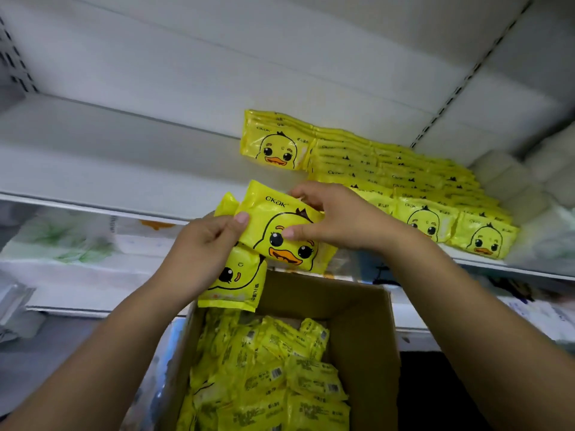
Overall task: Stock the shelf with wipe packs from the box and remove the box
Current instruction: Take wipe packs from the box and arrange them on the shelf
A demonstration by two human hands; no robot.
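Both hands hold yellow wipe packs with a duck face just in front of the white shelf [124,157]. My right hand [336,217] grips the top pack [286,231] at its right end. My left hand [202,244] pinches that pack's left end and holds further packs [239,281] behind and below it. Rows of the same packs [404,181] stand on the shelf's right half, one pack [275,141] facing out at the back. Below my hands the open cardboard box [361,321] holds several more packs [267,374].
White soft packages [522,172] sit at the shelf's right end. Lower shelves carry white and green-printed packs [71,241] on the left. The shelf's left half is bare white. A slotted upright [451,98] runs up the back wall at right.
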